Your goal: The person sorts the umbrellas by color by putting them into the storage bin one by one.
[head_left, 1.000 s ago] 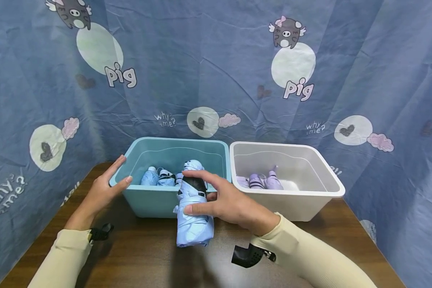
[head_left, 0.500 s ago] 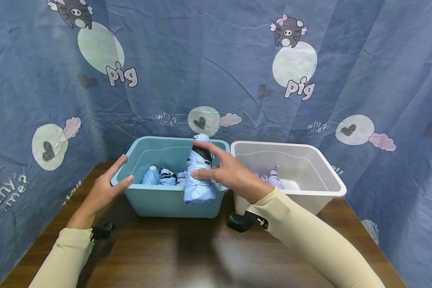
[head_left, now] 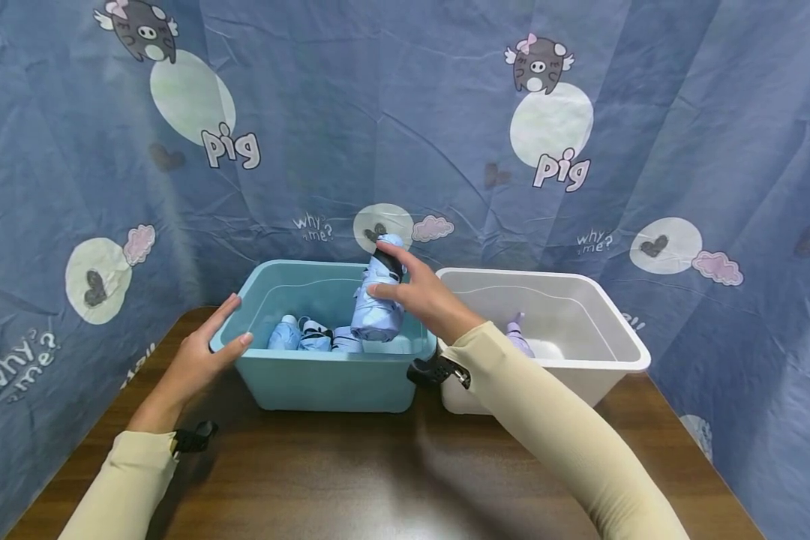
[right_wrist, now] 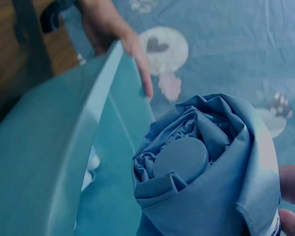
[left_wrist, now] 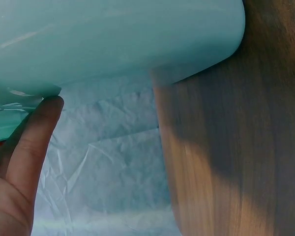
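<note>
My right hand (head_left: pixel 405 291) grips a folded light-blue umbrella (head_left: pixel 376 309) upright over the right side of the teal bin (head_left: pixel 324 379); the right wrist view shows its rolled fabric end (right_wrist: pixel 206 167) above the bin's inside. Several more folded blue umbrellas (head_left: pixel 307 335) lie on the bin's floor. My left hand (head_left: pixel 205 352) rests with straight fingers against the bin's left corner, and a fingertip (left_wrist: pixel 46 113) touches the bin's rim (left_wrist: pixel 113 44) in the left wrist view.
A white bin (head_left: pixel 580 352) stands right of the teal one and holds lilac folded umbrellas (head_left: pixel 516 337). Both sit at the back of a dark wooden table (head_left: pixel 351 472). A blue printed cloth (head_left: pixel 405 112) hangs behind and at both sides.
My right hand has lifted the blue umbrella from the table in front of the teal bin, up over its front wall and into the space above the bin. The left hand has stayed put.
</note>
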Available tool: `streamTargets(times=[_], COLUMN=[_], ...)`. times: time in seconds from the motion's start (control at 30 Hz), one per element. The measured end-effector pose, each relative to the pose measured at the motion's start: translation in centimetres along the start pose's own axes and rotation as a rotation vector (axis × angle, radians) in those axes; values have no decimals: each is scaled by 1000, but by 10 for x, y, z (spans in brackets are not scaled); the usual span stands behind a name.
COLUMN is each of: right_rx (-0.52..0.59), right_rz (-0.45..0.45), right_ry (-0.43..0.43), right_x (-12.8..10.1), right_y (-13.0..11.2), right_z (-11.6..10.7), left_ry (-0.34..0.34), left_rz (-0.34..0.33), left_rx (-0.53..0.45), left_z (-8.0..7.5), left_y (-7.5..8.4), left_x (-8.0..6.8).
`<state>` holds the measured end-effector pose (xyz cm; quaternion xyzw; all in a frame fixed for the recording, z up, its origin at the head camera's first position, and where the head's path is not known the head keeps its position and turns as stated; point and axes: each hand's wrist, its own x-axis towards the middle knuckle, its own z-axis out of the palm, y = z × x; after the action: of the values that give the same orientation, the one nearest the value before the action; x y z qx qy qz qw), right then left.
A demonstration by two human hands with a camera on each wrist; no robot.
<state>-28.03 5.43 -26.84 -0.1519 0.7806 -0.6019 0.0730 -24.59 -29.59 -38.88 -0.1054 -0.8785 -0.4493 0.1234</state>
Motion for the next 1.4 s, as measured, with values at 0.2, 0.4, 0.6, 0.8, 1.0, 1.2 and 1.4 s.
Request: streamTargets(times=[0.2, 0.4, 0.6, 0.8, 1.0, 1.2, 1.4], right_rx=[22, -26, -90, -174, -209, -270, -325], right_rz=[40, 63, 72, 83, 95, 110, 153], right_ry=[19, 7, 6, 3, -11, -17, -39], right_x=[18, 33, 38, 42, 41, 43, 46], right_y=[10, 27, 40, 54, 63, 67, 70], right_z=[4, 10, 19, 27, 32, 33, 33], left_ry=[5, 5, 1, 0, 0, 4, 13], left_rz=[9, 15, 10, -3, -1, 4, 11], left_rx=[9, 14, 12, 16, 15, 11, 15], left_z=[0, 1, 0, 0, 1, 1, 2], left_y=[2, 2, 0, 0, 1, 2, 2], left_x=[0, 0, -1, 0, 0, 0, 0])
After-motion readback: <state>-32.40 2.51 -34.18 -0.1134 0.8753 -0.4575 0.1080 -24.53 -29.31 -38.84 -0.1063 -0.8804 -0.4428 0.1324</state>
